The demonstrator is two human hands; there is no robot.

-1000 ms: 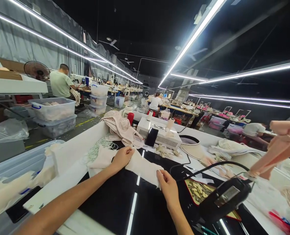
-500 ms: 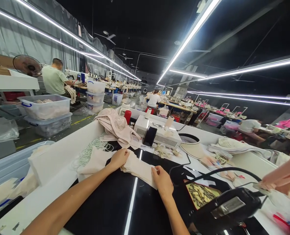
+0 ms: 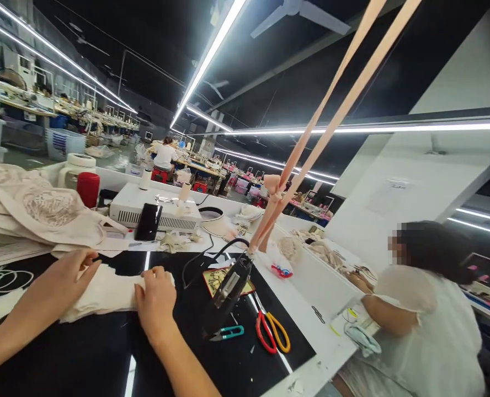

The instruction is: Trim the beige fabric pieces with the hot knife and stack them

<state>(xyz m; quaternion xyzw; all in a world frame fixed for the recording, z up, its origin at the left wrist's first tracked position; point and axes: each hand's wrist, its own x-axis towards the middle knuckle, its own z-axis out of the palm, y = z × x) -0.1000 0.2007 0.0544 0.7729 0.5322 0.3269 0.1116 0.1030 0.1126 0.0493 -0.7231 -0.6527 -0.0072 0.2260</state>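
Cream fabric stack (image 3: 110, 292) is lying on the black work surface (image 3: 83, 364), a bit left of the middle, with the layers not quite lined up along the near edge. Right hand (image 3: 158, 298) has hold of its right end, thumb on the near side and fingers bent over the top. Left hand (image 3: 65, 281) is at the other end, fingers loosely curled and thumb against the cloth, but honestly can't tell if it's really gripping or just resting there

Behind that there's a pile of beige lace pieces (image 3: 46, 204) on the left, then a red thread spool (image 3: 88, 190) and a phone (image 3: 148, 221) propped in front of a white vented box (image 3: 156, 209). Over on the right a black tool (image 3: 234, 281) hangs from peach straps (image 3: 273, 207), partly covering a tray of small bits (image 3: 214, 280). Teal snips (image 3: 230, 332) and red-and-yellow-handled scissors (image 3: 272, 331) lie near it, and a co-worker (image 3: 431, 325) in a white top sits past the table's right edge
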